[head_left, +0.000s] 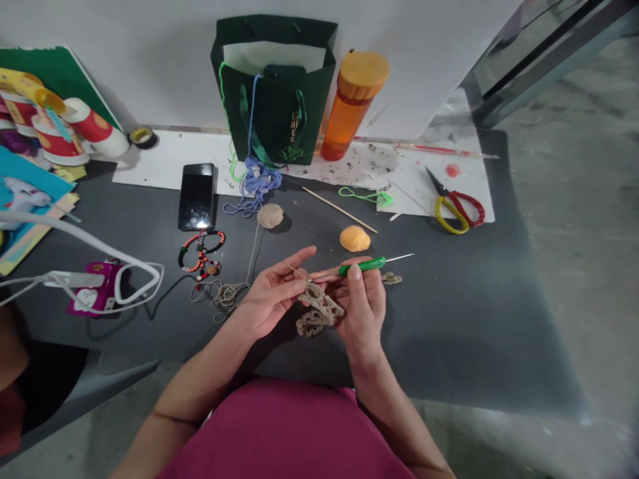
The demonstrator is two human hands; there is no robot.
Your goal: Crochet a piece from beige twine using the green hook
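My right hand (pixel 362 306) pinches a green-handled crochet hook (pixel 362 267), whose steel tip points left towards my left hand (pixel 272 296). The fingers of my left hand hold the hook's tip area and a beige crocheted lace strip (pixel 319 306), which hangs below both hands. A thin thread rises from that hand to a beige yarn ball (pixel 270 215) on the dark table (pixel 449 319). More lace (pixel 391 279) pokes out beyond my right hand. An orange ball of yarn or sponge (pixel 355 238) lies just above my hands.
Red-and-yellow scissors (pixel 456 209), a black phone (pixel 197 196), beaded bracelets (pixel 201 253) and a wooden stick (pixel 339 209) lie on the table. A green paper bag (pixel 274 93) and an orange bottle (pixel 354 106) stand at the back. A white cable (pixel 100 266) crosses the left.
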